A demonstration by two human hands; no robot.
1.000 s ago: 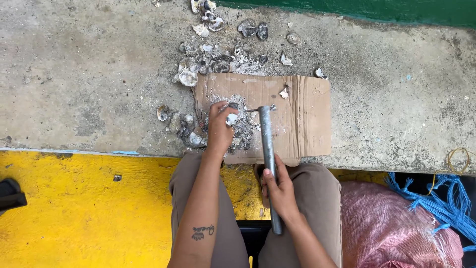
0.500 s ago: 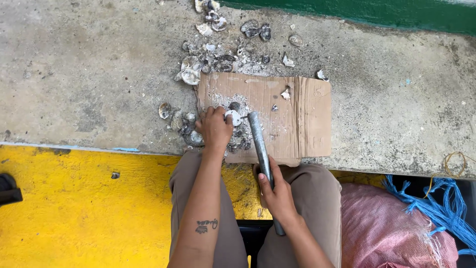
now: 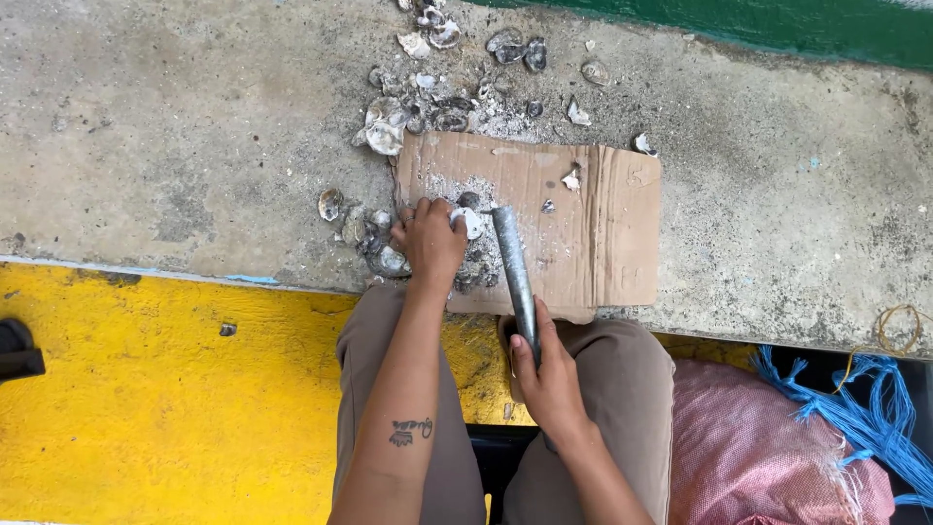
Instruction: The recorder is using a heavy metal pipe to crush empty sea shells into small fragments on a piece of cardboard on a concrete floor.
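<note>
My left hand [image 3: 430, 239] rests on a flat piece of brown cardboard [image 3: 593, 233] and pinches a small pale shell [image 3: 471, 223] against it. My right hand [image 3: 547, 374] grips the lower end of a grey metal rod [image 3: 513, 267]. The rod's top end lies right beside the shell, on grey crushed shell dust [image 3: 476, 267]. The cardboard lies on a concrete ledge [image 3: 175, 146] above my knees.
Several broken shells [image 3: 408, 117] are scattered on the concrete behind and left of the cardboard. A yellow painted strip [image 3: 146, 389] runs below the ledge. A pink woven sack [image 3: 758, 447] and blue rope [image 3: 865, 408] lie at the lower right. A green edge [image 3: 777, 24] runs along the top.
The rod's top end has swung left and come down next to the shell. My left hand has kept its hold on the shell.
</note>
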